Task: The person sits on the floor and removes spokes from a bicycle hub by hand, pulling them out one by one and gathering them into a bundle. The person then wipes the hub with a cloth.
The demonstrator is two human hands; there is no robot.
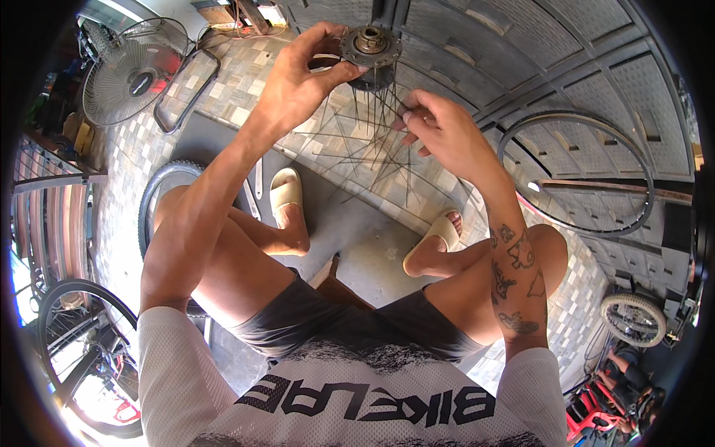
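A metal wheel hub with several thin spokes hanging down from it is held up in front of me. My left hand grips the hub's flange from the left with thumb and fingers. My right hand is lower and to the right, its fingers pinched on some of the hanging spokes. My bare knees and sandalled feet are below the spokes, over a grey concrete strip.
A bare wheel rim leans against the metal gate at right. A tyre lies by my left leg. A standing fan is at upper left. Another wheel sits at lower left, a small wheel at lower right.
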